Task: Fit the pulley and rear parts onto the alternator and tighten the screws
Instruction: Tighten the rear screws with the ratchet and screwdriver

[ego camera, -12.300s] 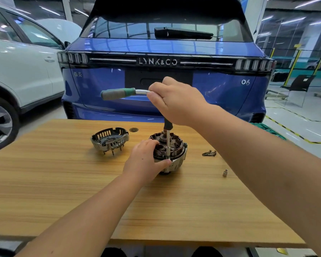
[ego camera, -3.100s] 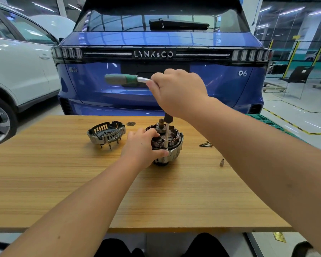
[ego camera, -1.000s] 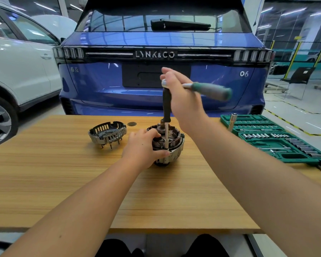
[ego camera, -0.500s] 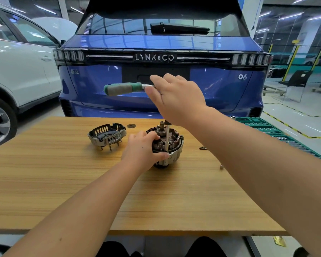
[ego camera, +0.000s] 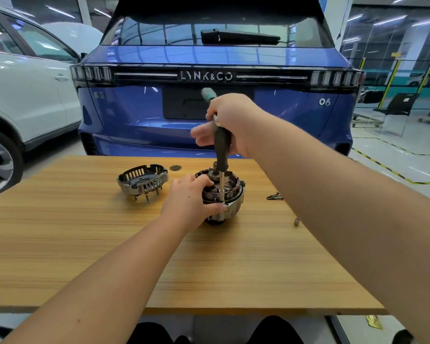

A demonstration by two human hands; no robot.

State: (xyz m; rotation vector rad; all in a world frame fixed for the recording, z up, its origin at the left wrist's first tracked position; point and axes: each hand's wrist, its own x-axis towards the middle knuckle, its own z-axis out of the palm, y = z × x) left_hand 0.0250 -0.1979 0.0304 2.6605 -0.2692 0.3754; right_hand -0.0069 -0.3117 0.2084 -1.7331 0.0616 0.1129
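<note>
The open alternator body (ego camera: 230, 194) stands upright in the middle of the wooden table (ego camera: 85, 244), copper windings showing. My left hand (ego camera: 189, 202) grips its left side, thumb on the front rim. My right hand (ego camera: 231, 120) holds a ratchet wrench (ego camera: 207, 94) above it; the green handle points away from me. A black extension and silver socket (ego camera: 221, 184) run straight down to a screw on the front rim. The slotted rear cover (ego camera: 142, 181) lies apart to the left.
A small round washer (ego camera: 175, 167) lies behind the rear cover. Loose dark screws (ego camera: 274, 196) and a small socket (ego camera: 296, 221) lie to the right of the alternator. A blue car (ego camera: 283, 112) stands just behind the table, a white car (ego camera: 23, 95) to the left.
The wrench handle has swung from pointing left to pointing away from me, after earlier swinging from right to left. My left hand and the alternator have stayed put.
</note>
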